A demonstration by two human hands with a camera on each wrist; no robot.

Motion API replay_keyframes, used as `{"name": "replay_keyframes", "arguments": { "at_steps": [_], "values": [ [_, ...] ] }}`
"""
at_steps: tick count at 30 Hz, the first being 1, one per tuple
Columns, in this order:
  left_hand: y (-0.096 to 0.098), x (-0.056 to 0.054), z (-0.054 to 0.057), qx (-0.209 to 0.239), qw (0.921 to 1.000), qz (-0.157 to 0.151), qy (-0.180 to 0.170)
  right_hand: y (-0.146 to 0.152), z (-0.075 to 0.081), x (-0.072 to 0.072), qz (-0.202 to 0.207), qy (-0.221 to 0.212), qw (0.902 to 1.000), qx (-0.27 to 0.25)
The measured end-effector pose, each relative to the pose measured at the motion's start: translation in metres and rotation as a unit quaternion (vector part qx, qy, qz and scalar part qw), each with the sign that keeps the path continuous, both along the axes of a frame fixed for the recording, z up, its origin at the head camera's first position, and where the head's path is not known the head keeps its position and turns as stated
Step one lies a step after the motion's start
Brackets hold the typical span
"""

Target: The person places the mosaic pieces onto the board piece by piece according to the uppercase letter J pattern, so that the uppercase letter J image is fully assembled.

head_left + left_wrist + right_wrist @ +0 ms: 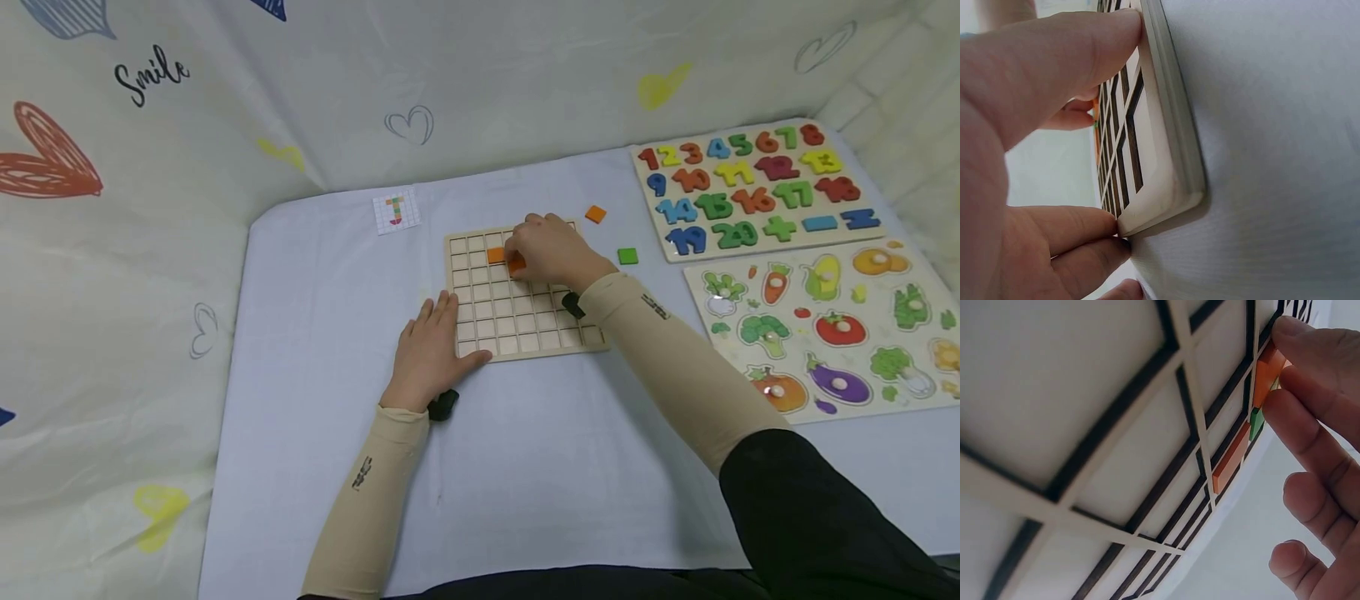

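Note:
A wooden grid board [483, 354] lies flat on the table. My left hand [430, 354] rests at its near left corner, fingers straight along the left side and thumb on the near rim [1172, 194]. Over the board's upper part, my right hand [551, 250] pinches an orange square tile [1267, 376] between thumb and fingertips, low at the grid's cells. An orange tile [496, 255] sits in a cell just left of those fingers. In the right wrist view a green tile [1257, 423] shows between the two orange ones; the hand hides it from the head view.
Right of the board lie a loose orange tile [596, 214] and a green tile [627, 256]. A small pattern card [396, 210] is at the back left. A number puzzle [720, 193] and a vegetable puzzle [795, 333] occupy the right side. A patterned curtain [337, 83] hangs behind.

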State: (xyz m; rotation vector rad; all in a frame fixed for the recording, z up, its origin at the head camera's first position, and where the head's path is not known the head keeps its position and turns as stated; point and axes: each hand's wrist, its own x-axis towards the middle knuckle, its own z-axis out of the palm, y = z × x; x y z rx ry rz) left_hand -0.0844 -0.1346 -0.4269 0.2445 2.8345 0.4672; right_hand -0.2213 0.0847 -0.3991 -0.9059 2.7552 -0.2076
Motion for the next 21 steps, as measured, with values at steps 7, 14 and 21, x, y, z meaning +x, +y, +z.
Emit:
{"name": "replay_keyframes", "arguments": {
  "at_steps": [7, 14, 21],
  "values": [
    [0.001, 0.0, 0.0, 0.003, 1.0, -0.002, 0.0, 0.005, -0.002, 0.002, -0.008, -0.003, 0.9999, -0.011],
    [0.002, 0.001, 0.0, 0.004, 1.0, -0.001, -0.001, 0.017, 0.008, 0.005, -0.027, -0.007, 0.9994, -0.02],
    [0.001, 0.0, 0.0, 0.004, 1.0, 0.001, -0.001, 0.038, 0.013, 0.0, -0.053, -0.018, 0.9983, -0.014]
  ]
}}
